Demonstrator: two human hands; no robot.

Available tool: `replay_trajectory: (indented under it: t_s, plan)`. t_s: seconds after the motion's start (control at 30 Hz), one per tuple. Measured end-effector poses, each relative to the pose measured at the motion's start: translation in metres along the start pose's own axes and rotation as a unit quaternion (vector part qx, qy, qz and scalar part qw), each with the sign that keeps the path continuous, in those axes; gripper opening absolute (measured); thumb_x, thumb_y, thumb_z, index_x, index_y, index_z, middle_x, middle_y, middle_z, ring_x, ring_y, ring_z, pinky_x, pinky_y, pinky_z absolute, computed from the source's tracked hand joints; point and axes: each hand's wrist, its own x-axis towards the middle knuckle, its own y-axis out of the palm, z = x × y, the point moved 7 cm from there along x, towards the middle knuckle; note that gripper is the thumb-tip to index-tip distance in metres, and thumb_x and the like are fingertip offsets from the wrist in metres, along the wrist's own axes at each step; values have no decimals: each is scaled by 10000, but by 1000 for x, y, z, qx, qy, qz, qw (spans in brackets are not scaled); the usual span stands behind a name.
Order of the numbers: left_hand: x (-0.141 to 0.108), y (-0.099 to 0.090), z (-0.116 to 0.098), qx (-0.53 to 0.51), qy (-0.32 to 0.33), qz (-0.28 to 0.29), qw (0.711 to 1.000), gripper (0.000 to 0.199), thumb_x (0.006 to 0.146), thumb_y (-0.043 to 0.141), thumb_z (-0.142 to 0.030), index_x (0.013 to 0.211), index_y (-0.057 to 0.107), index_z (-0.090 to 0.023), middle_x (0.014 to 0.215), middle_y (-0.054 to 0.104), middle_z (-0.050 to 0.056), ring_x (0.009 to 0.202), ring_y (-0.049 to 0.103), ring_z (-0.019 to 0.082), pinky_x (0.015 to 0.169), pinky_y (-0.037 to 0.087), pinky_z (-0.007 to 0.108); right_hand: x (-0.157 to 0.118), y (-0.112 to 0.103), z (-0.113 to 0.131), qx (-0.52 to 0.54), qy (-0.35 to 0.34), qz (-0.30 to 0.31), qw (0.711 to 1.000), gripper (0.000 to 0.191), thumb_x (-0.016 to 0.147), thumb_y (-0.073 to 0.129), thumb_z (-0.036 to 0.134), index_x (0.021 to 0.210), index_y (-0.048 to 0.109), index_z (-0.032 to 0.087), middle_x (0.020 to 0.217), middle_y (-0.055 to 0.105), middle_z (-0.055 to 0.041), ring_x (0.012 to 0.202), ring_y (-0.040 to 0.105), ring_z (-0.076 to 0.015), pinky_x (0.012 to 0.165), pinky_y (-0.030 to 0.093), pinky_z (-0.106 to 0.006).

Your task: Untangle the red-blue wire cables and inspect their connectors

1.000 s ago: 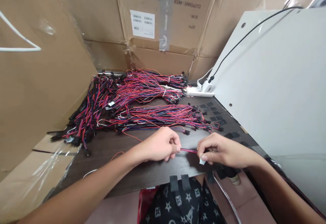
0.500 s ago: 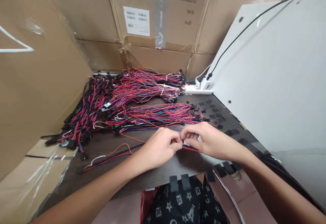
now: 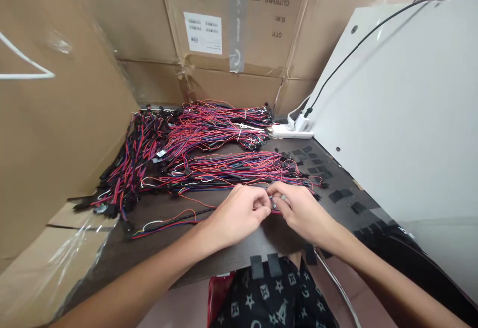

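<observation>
A wire harness [image 3: 168, 224] with black, red, blue and orange wires lies along the front of the dark table, running under my hands. My left hand [image 3: 242, 213] is closed around part of it, thumb and fingers pressed together. Right beside it, my right hand [image 3: 295, 208] pinches at the same stretch of the harness, its fingertips nearly touching the left ones. What sits between the fingertips is small and partly hidden. Behind my hands lies a bundle of similar harnesses [image 3: 239, 168].
More wire bundles [image 3: 216, 124] lie at the back, with a tangled pile [image 3: 130, 168] at the left. A white power strip [image 3: 291, 132] sits at the back right. Black tape pieces [image 3: 339, 194] dot the table's right side. Cardboard [image 3: 149, 14] and a white panel [image 3: 403, 94] stand around.
My right hand has turned and its forearm has shifted left. The near harness's left end has moved slightly up and right. The whole view has shifted a little.
</observation>
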Motion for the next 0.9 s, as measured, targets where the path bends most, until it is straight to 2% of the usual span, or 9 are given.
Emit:
replay_trajectory:
  t_s: [0.2, 0.4, 0.53, 0.7, 0.9]
  plan:
    - [-2, 3, -5, 1, 36, 12, 999, 125, 735, 559, -88, 657, 635, -150, 593, 600, -31, 554, 511, 88, 592, 374, 204, -4, -6, -4, -11, -6, -3, 1000, 224, 841, 397, 64, 874, 598, 157, 661, 614, 2, 587, 535, -119, 582, 366, -223]
    - [-8, 6, -15, 100, 144, 6, 984, 178, 859, 503, -112, 776, 661, -121, 699, 631, 27, 623, 537, 113, 626, 376, 236, -7, -6, -4, 2, -47, -16, 999, 205, 860, 402, 64, 860, 584, 159, 759, 642, -21, 690, 578, -132, 649, 405, -236]
    - [-9, 7, -15, 127, 160, 5, 979, 190, 879, 475, -103, 820, 655, -117, 736, 646, 47, 655, 557, 133, 655, 393, 253, -10, -8, 0, -9, -87, -25, 996, 176, 858, 421, 62, 822, 564, 157, 776, 622, -31, 712, 562, -140, 666, 415, -253]
    - [-8, 9, -12, 140, 149, 1, 979, 184, 862, 484, -92, 768, 638, -129, 723, 649, 45, 675, 579, 145, 673, 400, 261, -12, -4, 2, -52, -86, 52, 994, 205, 886, 421, 73, 754, 558, 152, 712, 570, -23, 673, 530, -146, 662, 410, -276]
    - [-8, 12, -8, 122, 156, 2, 980, 162, 829, 505, -60, 725, 611, -125, 684, 630, 22, 640, 559, 123, 637, 378, 241, -13, 2, 8, -107, -86, 148, 979, 207, 888, 454, 59, 739, 566, 148, 803, 596, -46, 804, 531, -176, 753, 403, -303]
